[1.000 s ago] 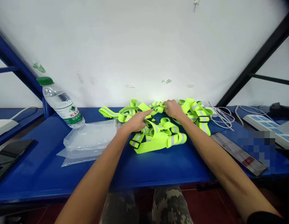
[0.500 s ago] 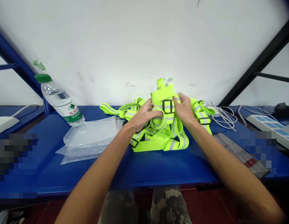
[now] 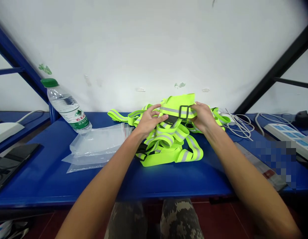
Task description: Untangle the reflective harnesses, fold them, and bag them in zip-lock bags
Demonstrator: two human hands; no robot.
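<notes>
Where straps (image 3: 163, 159) lie, blue tabletop (image 3: 173, 182), white wall (image 3: 144, 46) behind, red floor (image 3: 218, 220).

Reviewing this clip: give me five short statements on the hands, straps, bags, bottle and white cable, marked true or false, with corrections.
1. The left hand and the right hand both hold the raised reflective strap. True.
2. The black buckle on that raised strap is closer to the left hand. False: it is right beside the right hand.
3. The clear plastic bags lie left of the strap pile. True.
4. The water bottle has a red cap. False: its cap is green.
5. The loose white cable lies on the bags. False: it lies right of the straps.
</notes>
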